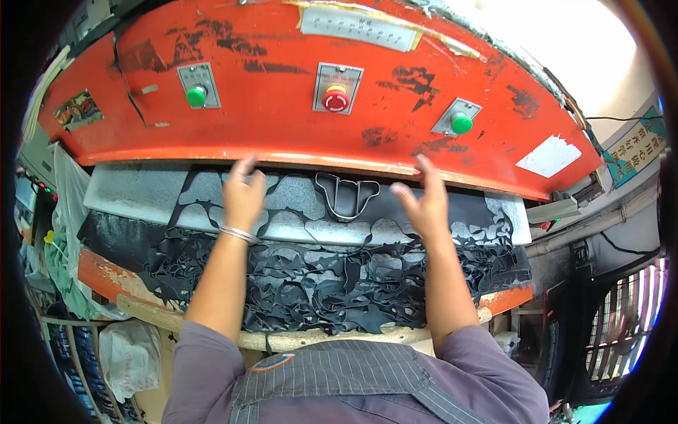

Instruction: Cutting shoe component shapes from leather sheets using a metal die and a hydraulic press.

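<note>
My left hand (244, 194) lies flat on a black sheet (452, 208) full of cut-out holes, spread over the grey bed of an orange press (282, 106). A thin bangle circles that wrist. My right hand (424, 201) hovers with fingers spread just under the press head's lower edge, above the uncut part of the sheet. Between the hands a black metal cutting die (346, 196) rests on the sheet.
The press head carries two green buttons (196, 96) (461, 123) and a red mushroom button (336, 98). Tangled black offcut webbing (339, 286) hangs over the front edge. A white bag (127, 353) sits lower left; a fan grille (621, 325) stands at right.
</note>
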